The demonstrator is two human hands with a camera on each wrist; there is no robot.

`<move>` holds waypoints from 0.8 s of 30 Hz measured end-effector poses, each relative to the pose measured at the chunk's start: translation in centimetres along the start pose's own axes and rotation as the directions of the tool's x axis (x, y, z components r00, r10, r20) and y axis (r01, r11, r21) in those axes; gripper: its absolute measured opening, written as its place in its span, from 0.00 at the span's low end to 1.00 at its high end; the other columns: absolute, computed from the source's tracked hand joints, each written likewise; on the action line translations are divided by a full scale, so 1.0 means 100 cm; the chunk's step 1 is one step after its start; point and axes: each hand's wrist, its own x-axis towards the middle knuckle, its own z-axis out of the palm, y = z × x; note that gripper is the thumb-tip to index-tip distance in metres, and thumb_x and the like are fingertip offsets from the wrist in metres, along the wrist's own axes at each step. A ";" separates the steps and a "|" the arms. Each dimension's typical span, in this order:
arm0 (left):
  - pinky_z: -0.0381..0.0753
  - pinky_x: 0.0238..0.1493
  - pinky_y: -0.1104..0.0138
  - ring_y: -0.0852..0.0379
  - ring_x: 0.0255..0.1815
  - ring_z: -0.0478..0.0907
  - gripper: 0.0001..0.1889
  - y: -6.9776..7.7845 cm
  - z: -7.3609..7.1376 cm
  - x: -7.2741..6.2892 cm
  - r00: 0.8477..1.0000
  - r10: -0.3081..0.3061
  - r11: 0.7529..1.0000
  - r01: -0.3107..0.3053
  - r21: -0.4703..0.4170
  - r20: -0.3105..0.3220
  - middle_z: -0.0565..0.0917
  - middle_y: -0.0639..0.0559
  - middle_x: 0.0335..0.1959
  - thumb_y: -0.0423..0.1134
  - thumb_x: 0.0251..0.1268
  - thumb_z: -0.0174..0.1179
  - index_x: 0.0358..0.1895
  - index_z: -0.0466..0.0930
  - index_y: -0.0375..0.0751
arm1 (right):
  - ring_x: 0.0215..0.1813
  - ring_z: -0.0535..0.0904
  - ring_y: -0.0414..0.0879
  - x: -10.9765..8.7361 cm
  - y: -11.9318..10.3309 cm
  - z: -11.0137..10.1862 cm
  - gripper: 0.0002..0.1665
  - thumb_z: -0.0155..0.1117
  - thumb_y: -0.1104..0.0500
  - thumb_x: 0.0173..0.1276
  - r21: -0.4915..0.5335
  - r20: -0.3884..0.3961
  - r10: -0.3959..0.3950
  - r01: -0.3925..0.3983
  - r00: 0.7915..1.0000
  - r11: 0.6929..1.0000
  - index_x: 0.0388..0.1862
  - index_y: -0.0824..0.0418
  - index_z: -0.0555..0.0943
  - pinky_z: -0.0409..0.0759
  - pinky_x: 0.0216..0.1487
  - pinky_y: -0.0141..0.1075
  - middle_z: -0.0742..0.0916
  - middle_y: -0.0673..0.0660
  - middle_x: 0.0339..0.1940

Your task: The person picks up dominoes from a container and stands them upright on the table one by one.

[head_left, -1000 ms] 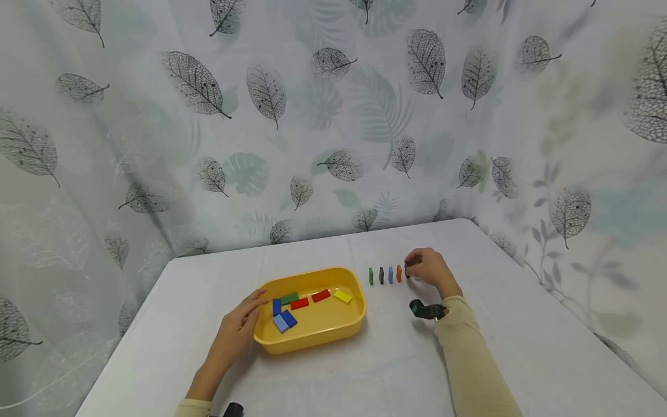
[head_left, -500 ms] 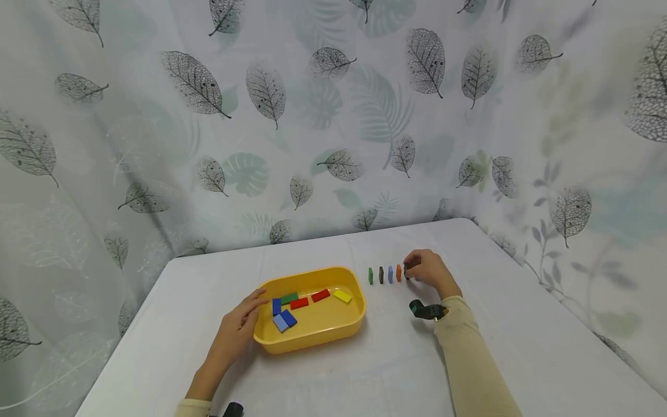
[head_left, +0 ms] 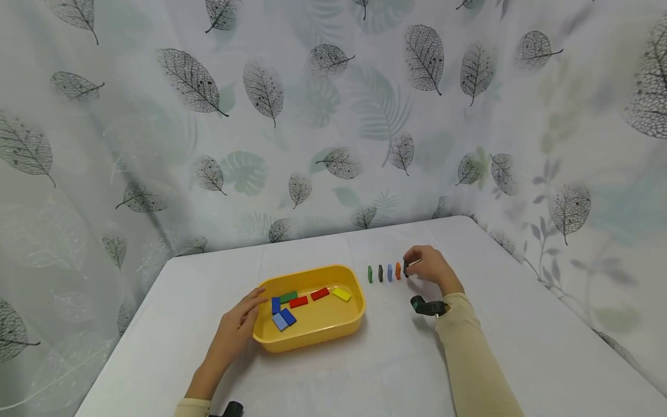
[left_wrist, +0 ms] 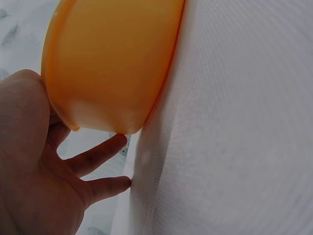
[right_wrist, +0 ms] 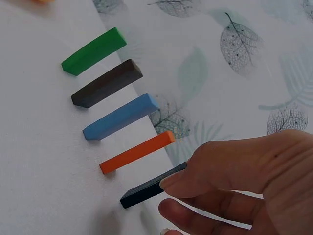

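Observation:
My right hand pinches a black domino block between thumb and fingers, upright on the table at the right end of a row. Beside it stand an orange block, a light blue block, a dark brown block and a green block, spaced apart. At the left end of a yellow tray, my left hand rests against the rim with fingers spread and fairly straight. The left wrist view shows a fingertip at the tray's outer wall.
Inside the tray lie several loose blocks, among them a yellow block, a red block, a green block and a light blue block. A white cloth covers the table. Leaf-printed curtains hang behind it.
The view has shifted very slightly. Both hands stay nearly in place, with the right still holding the black block at the row's end.

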 end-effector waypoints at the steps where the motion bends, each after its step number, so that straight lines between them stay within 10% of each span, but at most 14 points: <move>1: 0.70 0.69 0.51 0.44 0.76 0.67 0.16 0.000 0.000 0.000 1.000 0.000 1.000 0.000 0.000 0.000 0.73 0.51 0.75 0.30 0.82 0.50 0.63 0.83 0.37 | 0.53 0.83 0.59 -0.001 -0.001 -0.002 0.18 0.69 0.68 0.65 -0.001 0.001 -0.007 0.007 1.000 1.000 0.54 0.69 0.83 0.85 0.51 0.51 0.87 0.66 0.53; 12: 0.69 0.70 0.52 0.45 0.77 0.66 0.16 0.001 0.000 0.000 1.000 0.002 1.000 -0.002 0.010 0.001 0.73 0.50 0.75 0.31 0.82 0.50 0.63 0.83 0.37 | 0.58 0.82 0.62 -0.011 -0.030 -0.022 0.18 0.68 0.66 0.67 -0.020 -0.089 -0.110 0.109 0.990 0.994 0.55 0.68 0.82 0.83 0.56 0.57 0.86 0.66 0.54; 24: 0.67 0.71 0.53 0.44 0.77 0.65 0.16 0.002 -0.002 0.000 1.000 0.009 1.000 -0.009 0.002 0.008 0.73 0.48 0.75 0.30 0.82 0.49 0.62 0.83 0.36 | 0.54 0.84 0.60 -0.028 -0.087 -0.018 0.15 0.70 0.64 0.68 -0.039 -0.250 -0.287 0.287 0.925 0.957 0.52 0.65 0.84 0.83 0.56 0.57 0.88 0.61 0.49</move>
